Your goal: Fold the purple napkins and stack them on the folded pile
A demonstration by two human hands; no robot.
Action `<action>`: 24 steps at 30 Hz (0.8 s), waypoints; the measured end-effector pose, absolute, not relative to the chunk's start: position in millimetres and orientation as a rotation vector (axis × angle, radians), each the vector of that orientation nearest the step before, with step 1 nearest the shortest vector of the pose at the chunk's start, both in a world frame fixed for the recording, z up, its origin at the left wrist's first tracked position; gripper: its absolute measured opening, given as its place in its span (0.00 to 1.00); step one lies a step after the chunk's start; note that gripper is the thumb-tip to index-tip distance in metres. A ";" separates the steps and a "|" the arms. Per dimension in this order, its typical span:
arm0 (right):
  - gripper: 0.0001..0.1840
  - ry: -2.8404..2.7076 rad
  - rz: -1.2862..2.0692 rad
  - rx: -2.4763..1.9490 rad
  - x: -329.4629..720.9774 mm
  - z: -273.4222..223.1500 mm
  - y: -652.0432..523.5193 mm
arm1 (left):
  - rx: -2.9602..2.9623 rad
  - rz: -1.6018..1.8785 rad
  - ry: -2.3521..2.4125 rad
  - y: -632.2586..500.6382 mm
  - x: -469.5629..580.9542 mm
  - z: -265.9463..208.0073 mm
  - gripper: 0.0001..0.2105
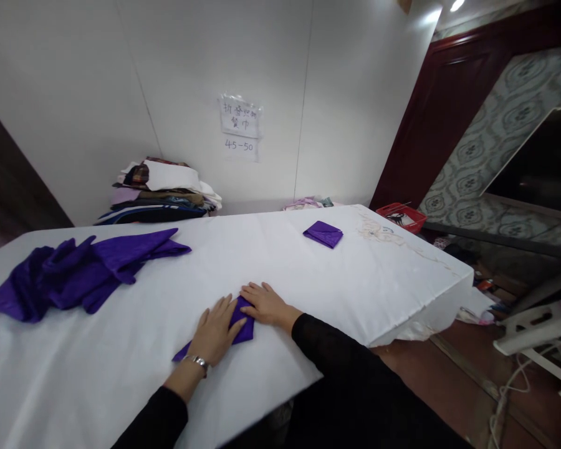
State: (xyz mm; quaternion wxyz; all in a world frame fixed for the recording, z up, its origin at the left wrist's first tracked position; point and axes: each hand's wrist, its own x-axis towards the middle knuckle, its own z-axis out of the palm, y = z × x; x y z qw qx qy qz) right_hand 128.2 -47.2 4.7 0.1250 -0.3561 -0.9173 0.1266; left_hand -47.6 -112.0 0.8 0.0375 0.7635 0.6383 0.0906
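A purple cloth napkin (244, 330), partly folded, lies near the front of the white-covered table (280, 255). My left hand (215, 330) rests flat over its middle, fingers stretched out and hiding much of it. At the napkin's upper right corner, my right hand (266, 304) presses down with fingers extended. Farther back to the right sits a folded purple napkin (324, 234), lying flat and apart from both hands. A loose, crumpled heap of purple cloth (84, 268) spreads over the left side of the table.
Stacked clothes and fabrics (163, 190) stand against the wall behind the table. A handwritten paper sign (240, 125) is taped above. To the right are a red basket (402, 217) and a white plastic stool (537, 330), with a cable on the floor.
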 end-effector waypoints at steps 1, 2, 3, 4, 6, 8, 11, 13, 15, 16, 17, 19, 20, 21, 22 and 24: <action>0.29 -2.679 0.374 -1.044 128.7 4.7 -46.9 | 2.341 0.212 1.944 -112.1 -43.0 -1.3 0.26; 0.30 -2.683 0.380 -1.051 129.3 4.7 -46.5 | 2.332 0.156 1.942 -112.6 -39.6 -3.1 0.27; 0.30 -2.684 0.385 -1.057 130.1 4.7 -45.9 | 2.327 0.116 1.943 -113.3 -37.6 -4.7 0.28; 0.30 -2.684 0.390 -1.064 131.0 4.6 -45.1 | 2.327 0.092 1.945 -113.9 -36.7 -5.9 0.28; 0.31 -2.675 0.396 -1.089 132.6 4.0 -43.1 | 2.329 0.068 1.950 -114.5 -37.3 -7.7 0.29; 0.31 -2.660 0.404 -1.117 133.7 3.2 -40.6 | 2.338 0.058 1.952 -114.3 -38.8 -9.0 0.29; 0.30 -2.643 0.427 -1.141 134.2 2.5 -36.6 | 2.348 0.068 1.959 -113.8 -39.8 -10.2 0.29; 0.30 -2.636 0.452 -1.167 133.9 3.9 -34.5 | 2.356 0.090 1.955 -113.8 -39.5 -10.4 0.28; 0.29 -2.614 0.492 -1.228 132.4 7.5 -34.0 | 2.362 0.110 1.948 -114.1 -39.0 -10.0 0.28; 0.30 -2.593 0.513 -1.270 130.9 10.2 -34.9 | 2.364 0.113 1.945 -114.4 -38.9 -9.5 0.27; 0.30 -2.565 0.523 -1.310 128.7 13.4 -36.7 | 2.363 0.108 1.944 -114.7 -38.8 -8.9 0.28; 0.33 -2.512 0.495 -1.342 122.2 20.1 -43.3 | 2.356 0.086 1.947 -115.4 -38.8 -7.4 0.28; 0.34 -2.504 0.463 -1.315 118.2 23.1 -47.8 | 2.354 0.082 1.945 -115.7 -38.9 -6.8 0.28; 0.34 -2.512 0.428 -1.262 114.0 25.3 -52.7 | 2.352 0.081 1.939 -116.0 -39.0 -6.2 0.28; 0.34 -2.531 0.399 -1.195 109.9 26.6 -57.5 | 2.348 0.083 1.935 -116.2 -39.1 -5.8 0.28; 0.34 -2.572 0.376 -1.093 103.9 25.6 -64.9 | 2.339 0.090 1.934 -116.4 -39.1 -5.4 0.28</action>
